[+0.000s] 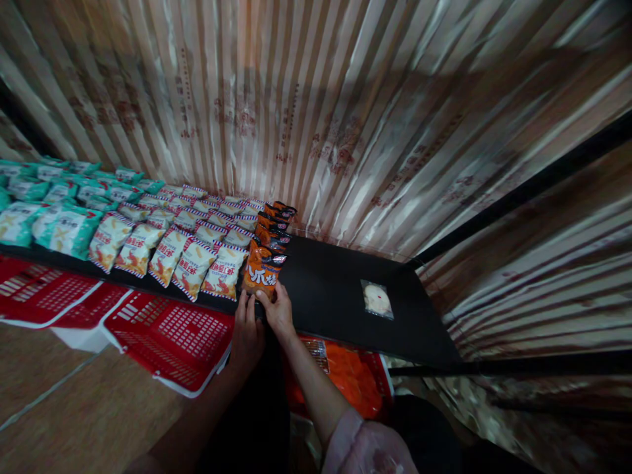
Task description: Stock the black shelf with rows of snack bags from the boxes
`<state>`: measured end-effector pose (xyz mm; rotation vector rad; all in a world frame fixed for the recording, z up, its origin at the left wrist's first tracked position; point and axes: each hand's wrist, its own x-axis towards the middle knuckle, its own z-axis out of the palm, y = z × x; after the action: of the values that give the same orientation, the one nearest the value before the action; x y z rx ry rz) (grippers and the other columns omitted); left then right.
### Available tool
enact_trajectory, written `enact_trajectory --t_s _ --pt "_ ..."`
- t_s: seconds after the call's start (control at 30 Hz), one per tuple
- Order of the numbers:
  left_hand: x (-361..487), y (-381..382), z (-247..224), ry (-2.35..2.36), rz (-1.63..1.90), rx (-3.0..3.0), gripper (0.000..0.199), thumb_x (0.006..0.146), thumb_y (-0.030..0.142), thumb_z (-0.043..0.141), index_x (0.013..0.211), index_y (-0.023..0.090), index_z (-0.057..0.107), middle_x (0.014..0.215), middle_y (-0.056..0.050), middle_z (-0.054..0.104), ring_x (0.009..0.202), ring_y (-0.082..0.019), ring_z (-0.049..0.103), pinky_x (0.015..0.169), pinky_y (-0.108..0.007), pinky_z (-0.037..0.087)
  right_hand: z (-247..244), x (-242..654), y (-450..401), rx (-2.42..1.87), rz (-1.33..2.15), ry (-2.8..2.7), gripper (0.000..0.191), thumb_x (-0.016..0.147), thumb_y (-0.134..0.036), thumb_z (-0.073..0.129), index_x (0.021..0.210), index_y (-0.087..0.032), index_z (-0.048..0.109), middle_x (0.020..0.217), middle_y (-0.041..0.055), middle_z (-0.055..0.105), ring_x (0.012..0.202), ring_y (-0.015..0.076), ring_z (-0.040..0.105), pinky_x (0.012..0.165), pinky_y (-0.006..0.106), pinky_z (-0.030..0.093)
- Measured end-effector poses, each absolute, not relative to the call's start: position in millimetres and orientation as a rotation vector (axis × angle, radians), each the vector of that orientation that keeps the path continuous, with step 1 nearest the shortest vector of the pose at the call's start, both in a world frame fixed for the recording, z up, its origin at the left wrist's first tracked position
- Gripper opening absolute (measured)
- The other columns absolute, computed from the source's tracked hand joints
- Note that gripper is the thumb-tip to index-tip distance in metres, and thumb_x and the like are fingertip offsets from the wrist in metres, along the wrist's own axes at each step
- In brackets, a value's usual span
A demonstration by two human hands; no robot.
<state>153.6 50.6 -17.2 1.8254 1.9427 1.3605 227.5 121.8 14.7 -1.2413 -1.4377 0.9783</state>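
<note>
An orange snack bag (263, 270) with black ends stands at the front of the black shelf (326, 289). My right hand (278, 311) grips its lower right corner, thumb on the front. At the bag's lower left edge, the closed fingers of my left hand (247, 332) press against it. More orange bags (270, 220) line up behind it toward the back. Directly left are rows of white snack bags (190, 263) with striped ends, and beyond them teal and white bags (74, 230).
A small clear packet (378, 298) with something pale inside lies on the shelf's right part. Red baskets (170, 336) sit below the front edge; an orange package (345, 375) is under the right side. A striped sheet (316, 99) hangs behind, and a dark bar (523, 191) slants at right.
</note>
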Motion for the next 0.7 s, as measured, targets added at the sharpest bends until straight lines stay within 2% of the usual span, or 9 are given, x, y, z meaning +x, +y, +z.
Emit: enact_trajectory --t_s 0.37,0.57,0.7 --pt "149.6 53.4 -12.9 1.981 1.337 1.836 0.048 0.082 0.011 0.036 0.130 0.007 0.034 0.140 -0.022 0.028 0.133 -0.029 0.024 0.102 -0.051 0.033 18.4 228.1 125.0 -1.342 0.827 -1.594 0.030 0.070 -0.035 0.064 0.099 -0.025 0.063 0.083 0.0012 0.055 0.074 0.0167 0.053 0.069 0.027 0.043" --pt "146.2 60.4 -4.4 2.057 1.433 1.855 0.038 0.086 0.016 0.037 0.122 0.010 0.044 0.126 -0.019 0.040 0.117 -0.026 0.041 0.095 -0.046 0.040 13.6 230.1 124.2 -1.360 0.762 -1.662 0.029 0.074 -0.038 0.060 0.099 -0.023 0.061 0.083 0.0014 0.055 0.074 0.0160 0.052 0.069 0.026 0.043" --pt "140.2 72.3 -5.6 2.091 1.532 1.943 0.037 0.086 0.016 0.037 0.119 0.007 0.047 0.119 -0.020 0.045 0.112 -0.026 0.045 0.092 -0.043 0.042 11.7 230.8 122.9 -1.369 0.713 -1.703 0.029 0.076 -0.038 0.058 0.101 -0.023 0.059 0.086 0.0016 0.055 0.075 0.0156 0.053 0.069 0.025 0.043"
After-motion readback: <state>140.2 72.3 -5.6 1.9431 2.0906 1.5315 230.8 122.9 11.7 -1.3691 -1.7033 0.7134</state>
